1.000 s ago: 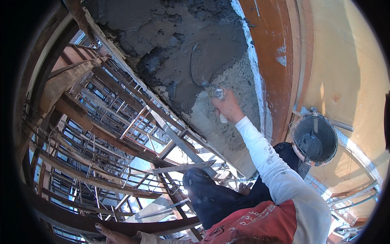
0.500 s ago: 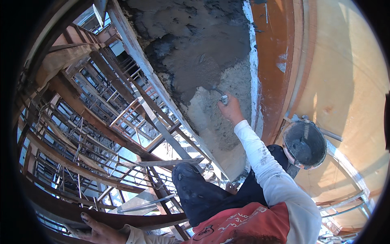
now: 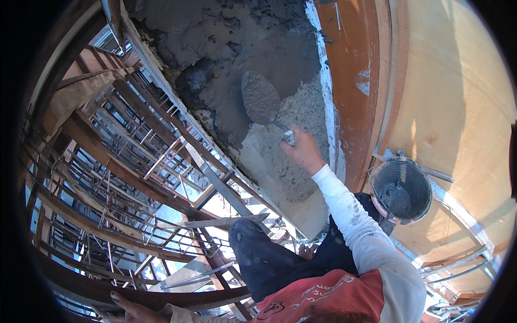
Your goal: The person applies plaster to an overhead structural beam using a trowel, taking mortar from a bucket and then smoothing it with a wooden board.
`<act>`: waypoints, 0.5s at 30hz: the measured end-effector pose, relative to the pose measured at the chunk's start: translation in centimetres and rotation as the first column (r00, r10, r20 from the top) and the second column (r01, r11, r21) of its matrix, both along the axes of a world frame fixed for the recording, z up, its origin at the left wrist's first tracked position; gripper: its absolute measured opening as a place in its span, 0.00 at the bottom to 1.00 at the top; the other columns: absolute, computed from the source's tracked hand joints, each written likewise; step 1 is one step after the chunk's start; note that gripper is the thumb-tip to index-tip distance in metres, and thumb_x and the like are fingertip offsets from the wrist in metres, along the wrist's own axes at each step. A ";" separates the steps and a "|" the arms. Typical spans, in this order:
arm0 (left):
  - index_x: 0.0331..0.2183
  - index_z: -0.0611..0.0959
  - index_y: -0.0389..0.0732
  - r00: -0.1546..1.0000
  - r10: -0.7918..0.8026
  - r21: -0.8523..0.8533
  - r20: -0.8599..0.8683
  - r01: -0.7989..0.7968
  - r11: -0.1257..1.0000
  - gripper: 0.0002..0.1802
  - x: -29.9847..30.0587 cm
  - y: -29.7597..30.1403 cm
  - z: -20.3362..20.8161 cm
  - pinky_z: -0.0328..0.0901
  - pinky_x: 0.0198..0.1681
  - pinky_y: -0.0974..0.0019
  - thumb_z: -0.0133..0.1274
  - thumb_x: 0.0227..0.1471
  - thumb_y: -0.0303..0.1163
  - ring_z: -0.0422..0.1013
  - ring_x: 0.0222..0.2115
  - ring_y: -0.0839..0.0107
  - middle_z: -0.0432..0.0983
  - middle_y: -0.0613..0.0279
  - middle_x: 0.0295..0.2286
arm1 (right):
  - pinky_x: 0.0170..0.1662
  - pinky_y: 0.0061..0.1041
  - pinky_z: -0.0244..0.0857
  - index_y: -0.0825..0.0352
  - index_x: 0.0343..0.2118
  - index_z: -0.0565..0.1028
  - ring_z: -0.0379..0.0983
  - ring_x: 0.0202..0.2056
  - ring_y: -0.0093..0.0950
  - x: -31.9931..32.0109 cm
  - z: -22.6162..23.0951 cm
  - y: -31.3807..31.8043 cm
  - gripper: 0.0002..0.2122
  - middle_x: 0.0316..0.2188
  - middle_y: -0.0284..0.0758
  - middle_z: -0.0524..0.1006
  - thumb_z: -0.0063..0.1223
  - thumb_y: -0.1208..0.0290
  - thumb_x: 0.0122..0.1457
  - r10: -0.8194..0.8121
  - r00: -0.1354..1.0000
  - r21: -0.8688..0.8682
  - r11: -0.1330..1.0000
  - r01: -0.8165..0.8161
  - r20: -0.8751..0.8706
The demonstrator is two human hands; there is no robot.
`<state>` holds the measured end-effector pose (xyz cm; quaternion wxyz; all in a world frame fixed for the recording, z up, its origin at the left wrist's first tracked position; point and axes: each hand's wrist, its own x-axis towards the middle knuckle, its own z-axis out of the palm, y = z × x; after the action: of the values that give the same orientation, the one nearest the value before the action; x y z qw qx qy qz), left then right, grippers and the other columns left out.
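Note:
My right hand (image 3: 303,152) is closed around the handle of a trowel (image 3: 260,99), whose rounded blade is coated in grey mortar. The blade sits over wet mortar (image 3: 221,43) spread along a long panel; whether it touches cannot be told. Below it lies a paler, rougher patch (image 3: 293,177) of the same surface. At the lower left, my left hand (image 3: 134,312) is by a dark curved beam (image 3: 177,296), thumb apart from the fingers; the picture's edge cuts part of it off.
A bucket (image 3: 383,211) holding some grey mortar stands right of my knee. Beyond the panel's white edge runs an orange-brown board (image 3: 350,81), then a tan surface (image 3: 436,91). Wooden beams and scaffolding (image 3: 124,204) with open gaps fill the left, beside the panel's edge strip (image 3: 161,81).
The trowel blade, earlier low against the wet mortar and hard to make out, now shows its whole coated face. My right hand has shifted slightly left and down; my left hand sits lower in the picture.

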<state>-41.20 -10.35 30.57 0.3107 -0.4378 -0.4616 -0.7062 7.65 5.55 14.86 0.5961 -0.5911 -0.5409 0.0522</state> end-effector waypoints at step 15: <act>0.63 0.63 0.34 0.985 0.163 -0.041 -0.053 -0.165 0.985 0.50 -0.7 -0.6 -0.4 0.61 0.61 0.49 0.67 0.50 0.52 0.64 0.56 0.51 0.64 0.41 0.57 | 0.44 0.43 0.71 0.73 0.45 0.73 0.79 0.34 0.49 10.6 9.4 4.0 0.18 0.30 0.54 0.80 0.56 0.68 0.55 -0.124 0.991 0.057 0.991 0.121 0.044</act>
<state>-41.93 -10.99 30.17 0.3692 -0.4226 -0.5039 -0.6567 18.26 9.54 24.24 0.6010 -0.6080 -0.5187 -0.0131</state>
